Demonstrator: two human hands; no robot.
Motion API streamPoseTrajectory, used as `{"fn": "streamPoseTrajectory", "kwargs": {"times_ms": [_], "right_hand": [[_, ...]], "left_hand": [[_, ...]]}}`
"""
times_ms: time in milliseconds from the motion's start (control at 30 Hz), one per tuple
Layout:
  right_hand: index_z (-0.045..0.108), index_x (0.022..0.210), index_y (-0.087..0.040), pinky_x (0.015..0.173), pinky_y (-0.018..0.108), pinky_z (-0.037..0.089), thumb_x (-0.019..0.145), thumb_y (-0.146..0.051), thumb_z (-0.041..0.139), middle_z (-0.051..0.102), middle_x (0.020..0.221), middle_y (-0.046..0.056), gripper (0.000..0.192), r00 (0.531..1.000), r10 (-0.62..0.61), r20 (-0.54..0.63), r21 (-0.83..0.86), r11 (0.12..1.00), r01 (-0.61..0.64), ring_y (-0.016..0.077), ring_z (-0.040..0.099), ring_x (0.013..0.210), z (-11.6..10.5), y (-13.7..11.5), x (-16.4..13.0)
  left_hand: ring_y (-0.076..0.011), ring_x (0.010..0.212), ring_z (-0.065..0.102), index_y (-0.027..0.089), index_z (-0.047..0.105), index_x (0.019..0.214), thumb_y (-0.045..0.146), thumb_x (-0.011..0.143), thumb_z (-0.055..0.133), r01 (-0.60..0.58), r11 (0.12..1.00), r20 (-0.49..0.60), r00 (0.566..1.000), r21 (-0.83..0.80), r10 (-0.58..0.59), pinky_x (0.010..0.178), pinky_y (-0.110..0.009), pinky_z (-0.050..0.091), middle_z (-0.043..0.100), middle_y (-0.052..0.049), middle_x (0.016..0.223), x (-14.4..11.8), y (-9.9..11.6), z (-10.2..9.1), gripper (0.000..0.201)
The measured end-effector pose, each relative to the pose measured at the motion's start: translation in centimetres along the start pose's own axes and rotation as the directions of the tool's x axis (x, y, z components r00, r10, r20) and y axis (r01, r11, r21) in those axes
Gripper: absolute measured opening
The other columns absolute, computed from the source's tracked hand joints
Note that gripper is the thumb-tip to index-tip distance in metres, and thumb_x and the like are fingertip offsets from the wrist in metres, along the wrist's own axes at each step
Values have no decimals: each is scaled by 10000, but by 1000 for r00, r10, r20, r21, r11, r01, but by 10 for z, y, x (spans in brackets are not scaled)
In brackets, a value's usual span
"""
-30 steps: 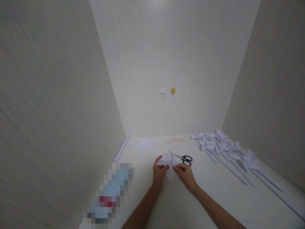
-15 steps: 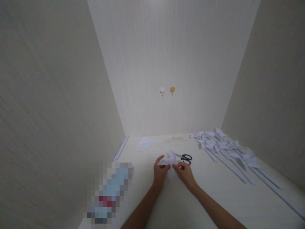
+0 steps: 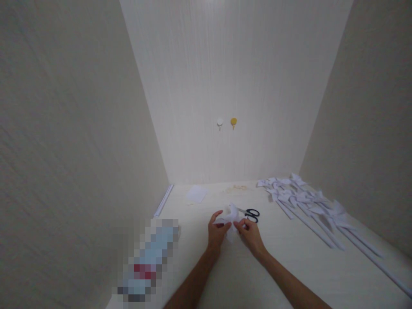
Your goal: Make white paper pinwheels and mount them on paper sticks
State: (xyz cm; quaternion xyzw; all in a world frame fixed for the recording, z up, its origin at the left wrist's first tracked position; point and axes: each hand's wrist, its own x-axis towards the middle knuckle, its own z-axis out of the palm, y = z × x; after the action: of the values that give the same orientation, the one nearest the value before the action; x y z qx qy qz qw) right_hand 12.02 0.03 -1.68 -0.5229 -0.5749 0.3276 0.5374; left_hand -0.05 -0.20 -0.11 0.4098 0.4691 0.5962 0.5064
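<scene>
Both my hands meet over the pale table (image 3: 289,266) and pinch a small folded piece of white paper (image 3: 230,215) between them. My left hand (image 3: 216,232) grips its left side with thumb and fingers. My right hand (image 3: 250,233) holds its right side at the fingertips. Black-handled scissors (image 3: 250,213) lie just behind my right hand, touching neither hand.
Several white paper pinwheels on long sticks (image 3: 309,206) lie in a row at the right. A flat white sheet (image 3: 197,194) and a white strip (image 3: 163,200) sit at the back left. A blurred-out object (image 3: 148,262) lies front left. Two small hooks (image 3: 226,123) hang on the back wall.
My hands have drawn slightly closer together around the folded paper; the rest of the table is unchanged.
</scene>
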Motion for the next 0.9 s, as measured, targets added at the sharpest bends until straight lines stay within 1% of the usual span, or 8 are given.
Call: {"fn": "streamPoseTrajectory", "kwargs": {"times_ms": [200, 333, 467, 667, 833, 900], "right_hand": [[474, 438, -166, 366, 203, 280, 593, -504, 547, 425, 377, -33, 380, 1000, 12, -10, 12, 1000, -12, 85, 359, 359, 0, 1, 0], [476, 447, -164, 355, 197, 264, 599, -485, 558, 415, 372, -40, 364, 1000, 24, -5, 37, 999, -24, 80, 349, 355, 0, 3, 0], [480, 447, -161, 374, 199, 271, 613, -451, 565, 420, 394, -35, 345, 1000, 3, 5, 36, 999, -4, 79, 346, 373, 0, 3, 0], [482, 457, -167, 373, 202, 264, 631, -436, 554, 406, 389, -37, 329, 1000, 2, 10, 18, 1000, -2, 86, 342, 381, 1, 4, 0], [476, 446, -166, 419, 217, 301, 638, -416, 553, 429, 415, -32, 324, 999, -39, 4, -13, 999, 39, 93, 363, 403, -1, 1, -1], [463, 452, -170, 433, 220, 320, 628, -394, 565, 461, 460, -19, 303, 999, -38, -1, 7, 999, 38, 108, 405, 442, -1, -2, -1]], "left_hand": [[-74, 412, 453, 101, 477, 1022, 209, 453, 699, 3, 1000, 24, 1000, -20, -2, 402, -164, 328, 548, 39, 464, 0, -3, -1, 620], [-79, 411, 463, 106, 485, 1013, 227, 460, 702, 2, 1000, 34, 999, 0, -2, 397, -166, 327, 559, 32, 475, 2, -6, -3, 606], [-87, 422, 477, 104, 500, 993, 227, 437, 713, -5, 1000, 30, 1000, -18, 6, 405, -172, 339, 553, 34, 472, 3, -6, -2, 608], [-73, 400, 444, 93, 479, 1049, 218, 468, 693, 19, 1000, 41, 999, 3, -19, 395, -168, 324, 536, 42, 446, 0, -2, -1, 632], [-59, 373, 402, 77, 487, 1026, 178, 483, 670, -23, 999, 41, 999, 38, 22, 377, -159, 297, 498, 62, 403, 1, -3, -1, 583], [-62, 377, 410, 83, 493, 1010, 173, 478, 668, -31, 999, 40, 999, 32, 29, 379, -161, 303, 507, 59, 413, 1, -3, -1, 567]]}}
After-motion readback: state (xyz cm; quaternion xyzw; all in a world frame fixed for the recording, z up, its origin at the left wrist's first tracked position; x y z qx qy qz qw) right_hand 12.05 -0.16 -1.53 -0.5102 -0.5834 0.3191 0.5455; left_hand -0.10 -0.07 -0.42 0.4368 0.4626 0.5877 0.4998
